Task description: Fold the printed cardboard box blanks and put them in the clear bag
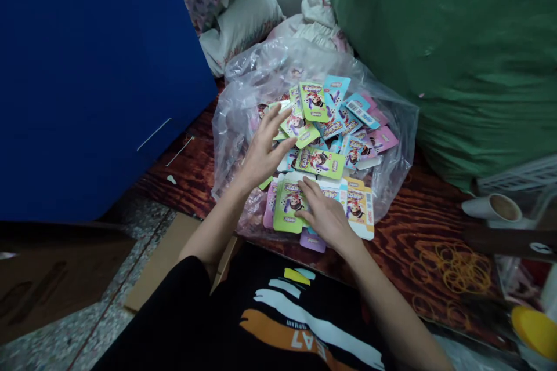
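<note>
Small printed paper boxes in green, blue and pink lie in a loose heap on a clear plastic bag (230, 122). My left hand (265, 151) is open over the heap's left side, fingers spread beside a green box (300, 127); I cannot tell whether it touches that box. Nearer to me, my right hand (328, 214) rests with its fingertips on another green box (287, 208) at the front, fingers extended and apart. To the right of that hand lies an orange box (360, 206), and a purple one (312, 240) sticks out below it.
A large green sack (456, 58) stands at the right and a blue panel (96, 81) at the left. Yellow rubber bands (463, 269) and a paper cup (494, 207) are on the right of the wood-patterned table (404, 232). Cardboard (163, 261) lies below left.
</note>
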Demonstrator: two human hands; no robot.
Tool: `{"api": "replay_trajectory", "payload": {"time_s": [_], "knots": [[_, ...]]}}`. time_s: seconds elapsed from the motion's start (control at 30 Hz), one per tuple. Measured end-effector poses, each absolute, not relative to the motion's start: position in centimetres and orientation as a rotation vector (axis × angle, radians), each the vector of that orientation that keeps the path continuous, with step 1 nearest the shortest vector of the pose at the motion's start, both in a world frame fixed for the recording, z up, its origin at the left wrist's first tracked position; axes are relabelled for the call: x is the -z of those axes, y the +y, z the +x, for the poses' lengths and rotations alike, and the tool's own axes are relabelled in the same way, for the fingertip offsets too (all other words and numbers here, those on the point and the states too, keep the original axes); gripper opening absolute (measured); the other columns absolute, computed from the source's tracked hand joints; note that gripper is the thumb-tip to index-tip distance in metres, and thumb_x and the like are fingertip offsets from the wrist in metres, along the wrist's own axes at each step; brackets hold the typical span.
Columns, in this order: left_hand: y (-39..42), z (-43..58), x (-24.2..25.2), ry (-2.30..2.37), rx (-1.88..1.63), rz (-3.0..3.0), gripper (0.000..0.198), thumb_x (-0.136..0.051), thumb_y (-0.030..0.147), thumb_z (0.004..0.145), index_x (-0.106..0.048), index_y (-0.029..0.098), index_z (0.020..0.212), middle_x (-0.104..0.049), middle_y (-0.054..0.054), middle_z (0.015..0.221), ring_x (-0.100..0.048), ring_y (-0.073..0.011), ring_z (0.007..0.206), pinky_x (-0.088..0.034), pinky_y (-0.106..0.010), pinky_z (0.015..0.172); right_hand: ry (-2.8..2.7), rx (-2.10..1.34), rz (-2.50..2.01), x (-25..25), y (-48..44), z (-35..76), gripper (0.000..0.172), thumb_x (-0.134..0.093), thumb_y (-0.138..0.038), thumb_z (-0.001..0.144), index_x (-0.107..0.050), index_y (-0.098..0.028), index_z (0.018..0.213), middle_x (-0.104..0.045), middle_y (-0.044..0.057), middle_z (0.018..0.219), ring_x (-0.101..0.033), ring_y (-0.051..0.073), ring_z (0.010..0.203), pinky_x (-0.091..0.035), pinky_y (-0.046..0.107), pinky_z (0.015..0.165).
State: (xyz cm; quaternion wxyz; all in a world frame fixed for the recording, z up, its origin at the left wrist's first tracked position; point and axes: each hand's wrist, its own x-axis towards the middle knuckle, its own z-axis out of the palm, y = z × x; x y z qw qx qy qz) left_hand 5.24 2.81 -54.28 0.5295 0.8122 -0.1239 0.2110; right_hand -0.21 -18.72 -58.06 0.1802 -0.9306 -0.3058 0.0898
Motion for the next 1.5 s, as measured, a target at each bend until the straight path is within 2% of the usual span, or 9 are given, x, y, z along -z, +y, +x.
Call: {"api": "replay_trajectory", "payload": {"time_s": [0.2,0.33,0.57,0.67,0.8,0.93,1.1,1.33,1.5], "knots": [[1.4,-1.4,56.3,-0.095,-0.369,1.843,0.03,-0.059,0.031,0.096,-0.067,0.019,0.122,-0.066,-0.012,0.131,-0.063,-0.0234,0.122,-0.057,-0.036,0.096,-0.81,-0.135,-2.632,57.5,-18.0,0.3,0.039,-0.063,-0.015,0.087,-0.058,-0.018,0.125,-0.063,0.013,0.121,-0.069,0.026,0.087,-0.052,0.035,0.065],[0.4,-3.1,56.6,-0.092,-0.119,1.755,0.045,-0.067,0.033,0.091,-0.062,0.021,0.134,-0.063,-0.013,0.139,-0.058,-0.026,0.13,-0.047,-0.042,0.11,-0.626,0.073,-2.187,55.9,-18.5,0.6,0.005,-0.063,-0.016,0.09,-0.061,-0.021,0.09,-0.061,0.003,0.089,-0.059,0.017,0.069,-0.047,0.029,0.063],[-1.8,-3.1,56.4,-0.357,0.619,1.227,0.035,-0.085,0.031,0.069,-0.07,0.015,0.096,-0.071,-0.003,0.093,-0.066,-0.0202,0.092,-0.053,-0.033,0.087,-0.753,0.019,-1.84,51.9,-19.8,-1.0,0.032,-0.059,-0.025,0.097,-0.058,-0.02,0.066,-0.052,-0.001,0.063,-0.05,0.014,0.061,-0.04,0.028,0.058],[-2.7,-3.2,56.1,-0.139,0.541,1.225,0.04,-0.09,0.033,0.063,-0.071,0.013,0.093,-0.07,-0.001,0.086,-0.063,-0.0154,0.079,-0.051,-0.028,0.079,-0.566,0.083,-1.789,52.6,-20.8,-1.1,0.027,-0.061,-0.032,0.098,-0.068,-0.021,0.074,-0.058,0.002,0.073,-0.053,0.014,0.063,-0.04,0.028,0.056],[-3.1,-3.0,56.1,-0.033,0.434,1.151,0.052,-0.092,0.041,0.062,-0.073,0.013,0.102,-0.074,-0.005,0.094,-0.065,-0.0165,0.082,-0.051,-0.03,0.081,-0.363,0.097,-1.693,54.7,-21.6,-0.5,0.019,-0.066,-0.04,0.094,-0.078,-0.027,0.099,-0.066,0.007,0.119,-0.062,0.022,0.108,-0.052,0.029,0.071],[-2.9,-2.0,56.9,-0.015,0.394,1.169,0.059,-0.09,0.056,0.061,-0.074,0.011,0.097,-0.074,-0.006,0.087,-0.066,-0.0172,0.077,-0.051,-0.029,0.075,-0.381,-0.079,-1.593,55.6,-21.2,0.7,0.018,-0.07,-0.041,0.091,-0.081,-0.031,0.101,-0.073,0.004,0.105,-0.064,0.021,0.105,-0.051,0.034,0.089],[-2.3,-0.7,57.4,0.013,0.213,1.204,0.065,-0.077,0.071,0.07,-0.074,0.011,0.096,-0.073,-0.005,0.08,-0.064,-0.0147,0.071,-0.05,-0.024,0.065,-0.336,0.054,-1.6,55.0,-20.1,2.5,0.009,-0.075,-0.033,0.085,-0.082,-0.027,0.084,-0.071,0.001,0.081,-0.064,0.017,0.083,-0.048,0.031,0.077],[-0.6,-1.7,54.4,-0.135,-0.102,1.349,0.064,-0.08,0.041,0.082,-0.058,0.026,0.14,-0.071,-0.006,0.111,-0.067,-0.0138,0.087,-0.056,-0.022,0.073,-0.341,0.317,-1.709,52.5,-19.0,3.7,0.021,-0.071,-0.041,0.089,-0.078,-0.022,0.081,-0.067,0.003,0.079,-0.06,0.017,0.074,-0.049,0.03,0.064],[0.3,-2.1,53.4,-0.181,-0.068,1.564,0.057,-0.073,0.034,0.088,-0.055,0.028,0.142,-0.062,-0.007,0.124,-0.063,-0.0096,0.077,-0.056,-0.023,0.071,-0.446,0.291,-1.782,50.9,-18.7,3.4,0.026,-0.069,-0.045,0.09,-0.076,-0.023,0.077,-0.065,0.004,0.077,-0.06,0.019,0.076,-0.05,0.032,0.067]]}}
